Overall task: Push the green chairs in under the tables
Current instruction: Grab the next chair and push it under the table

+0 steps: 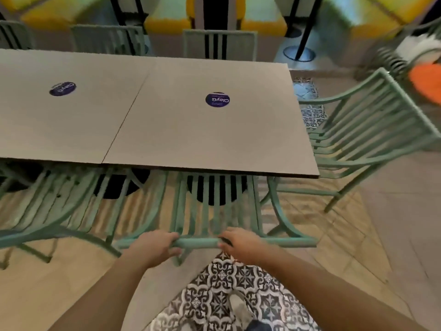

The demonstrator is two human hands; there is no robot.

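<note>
At the grey table (214, 139), both hands (156, 247) (241, 244) grip the green chair's top rail (199, 242).

Each of the two tabletops ahead of me bears a round purple sticker (217, 99), the second one (62, 88) lying to the left. Beyond the tables I note yellow bench seating (164, 23) and a black post on a round floor base (299, 53). Patterned black-and-white floor tile (238, 283) lies under my grey shoe (239, 306), and an orange object (424, 80), blurred, sits at far right.
</note>
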